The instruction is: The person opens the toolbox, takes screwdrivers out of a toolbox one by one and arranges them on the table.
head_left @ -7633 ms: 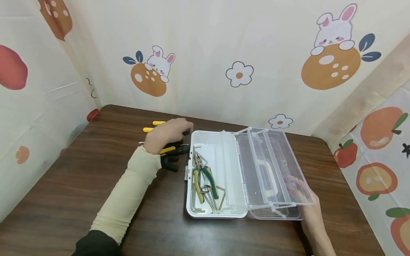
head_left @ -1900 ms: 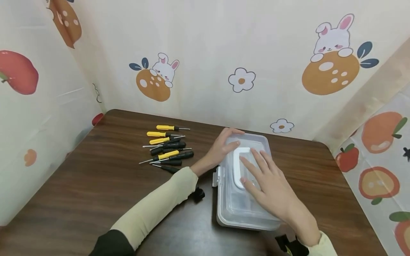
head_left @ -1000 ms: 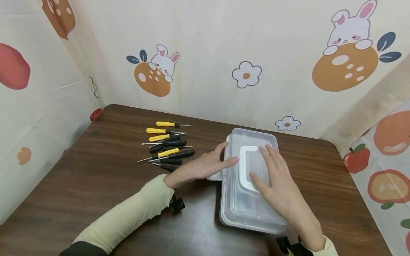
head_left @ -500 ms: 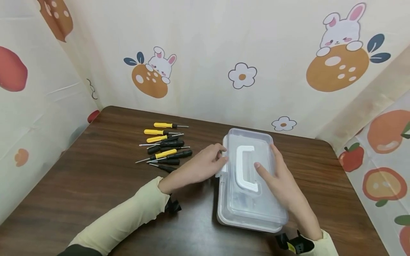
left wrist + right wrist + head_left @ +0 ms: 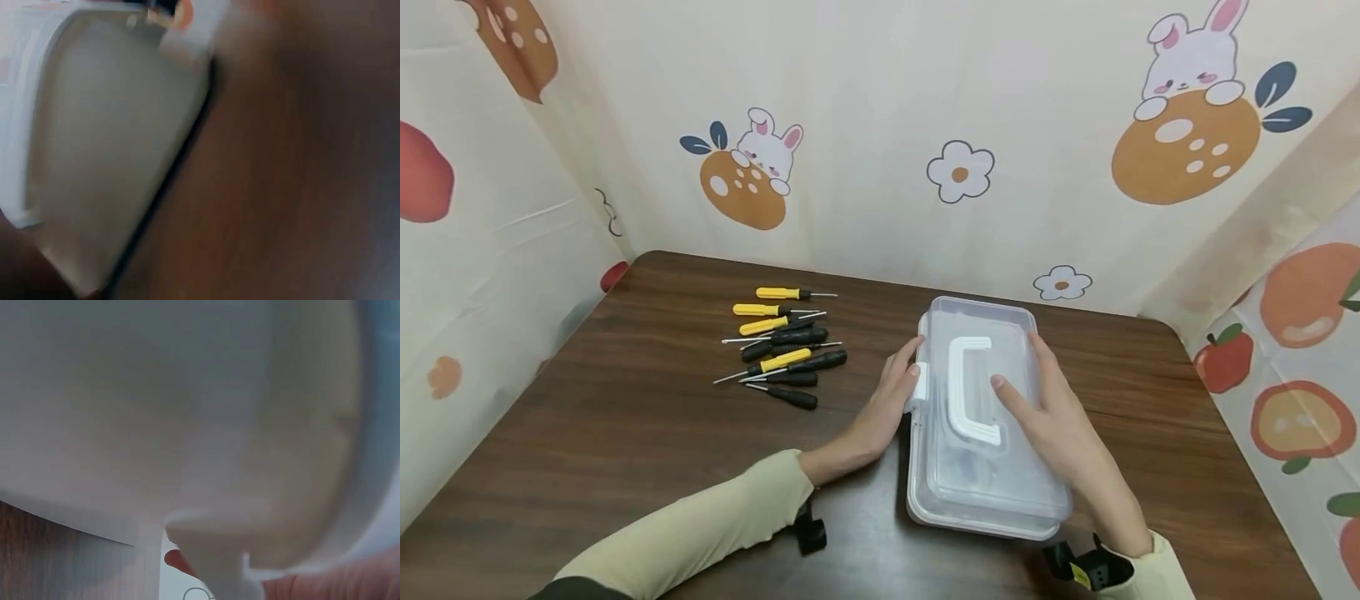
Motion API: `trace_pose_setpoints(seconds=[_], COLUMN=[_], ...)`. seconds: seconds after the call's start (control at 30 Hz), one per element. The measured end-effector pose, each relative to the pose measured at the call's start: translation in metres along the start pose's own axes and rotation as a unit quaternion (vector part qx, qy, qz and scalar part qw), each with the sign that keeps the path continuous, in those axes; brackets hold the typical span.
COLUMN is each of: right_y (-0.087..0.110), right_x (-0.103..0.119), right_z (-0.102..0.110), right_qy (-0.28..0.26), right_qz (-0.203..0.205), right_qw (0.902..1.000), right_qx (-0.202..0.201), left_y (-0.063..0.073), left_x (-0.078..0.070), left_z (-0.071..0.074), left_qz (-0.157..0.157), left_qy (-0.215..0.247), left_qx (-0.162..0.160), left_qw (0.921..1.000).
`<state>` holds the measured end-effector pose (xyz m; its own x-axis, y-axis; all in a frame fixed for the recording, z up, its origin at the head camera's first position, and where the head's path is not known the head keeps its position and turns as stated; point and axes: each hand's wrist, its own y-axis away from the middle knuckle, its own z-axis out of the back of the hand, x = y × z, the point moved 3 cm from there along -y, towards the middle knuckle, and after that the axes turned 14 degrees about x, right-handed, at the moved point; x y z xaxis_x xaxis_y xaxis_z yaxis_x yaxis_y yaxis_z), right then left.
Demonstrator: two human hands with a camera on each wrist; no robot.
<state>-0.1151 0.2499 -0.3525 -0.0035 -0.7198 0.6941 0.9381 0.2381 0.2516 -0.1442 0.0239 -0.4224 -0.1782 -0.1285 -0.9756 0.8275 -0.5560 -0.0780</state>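
A toolbox (image 5: 992, 487) with a clear lid stands on the table, its lid down and the white handle (image 5: 957, 392) lying on top. My left hand (image 5: 880, 412) lies along its left side with extended fingers, the thumb touching the white latch (image 5: 918, 387). On the right side rests my right hand (image 5: 1067, 429), thumb laid straight on the lid and fingers along the right edge. The wrist views are blurred and close: the box's pale wall (image 5: 106, 137) fills much of the left one, and a fingertip (image 5: 179, 561) shows below the box in the right one.
Several screwdrivers lie in a loose group left of the box, some with yellow handles (image 5: 778, 293) and some with black ones (image 5: 793, 398). The brown table (image 5: 625, 400) ends at a patterned curtain (image 5: 865, 192) behind and at both sides.
Earlier the box was open, showing pliers and hex keys; its lid has since come down. The latch, swung outward a second ago, now sits against the box. My left fingers have straightened along that side.
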Motion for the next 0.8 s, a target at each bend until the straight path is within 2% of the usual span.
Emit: trace_pose_setpoints(seconds=[0.1, 0.2, 0.43, 0.67, 0.8], right_y=[0.0, 0.0, 0.0, 0.0, -0.001], right_x=[0.0, 0.0, 0.0, -0.001, 0.0], right_z=[0.001, 0.001, 0.002, 0.002, 0.002], right_qy=[-0.001, 0.002, 0.014, 0.014, 0.012], right_qz=[0.0, 0.002, 0.006, 0.013, 0.015], right_qw=[1.0, 1.0, 0.9999, 0.9998, 0.9998], right_qx=[-0.001, -0.001, -0.003, -0.005, -0.005], left_y=[-0.003, -0.004, -0.007, -0.01, -0.011], left_x=[0.006, 0.009, 0.011, 0.007, 0.005], left_z=[-0.012, -0.019, -0.024, -0.025, -0.024], left_qz=[-0.04, -0.051, -0.052, -0.056, -0.057], left_qy=[0.035, 0.056, 0.065, 0.114, 0.103], left_qx=[-0.035, -0.06, -0.077, -0.08, -0.099], left_qw=[0.998, 0.9953, 0.9936, 0.9887, 0.9881])
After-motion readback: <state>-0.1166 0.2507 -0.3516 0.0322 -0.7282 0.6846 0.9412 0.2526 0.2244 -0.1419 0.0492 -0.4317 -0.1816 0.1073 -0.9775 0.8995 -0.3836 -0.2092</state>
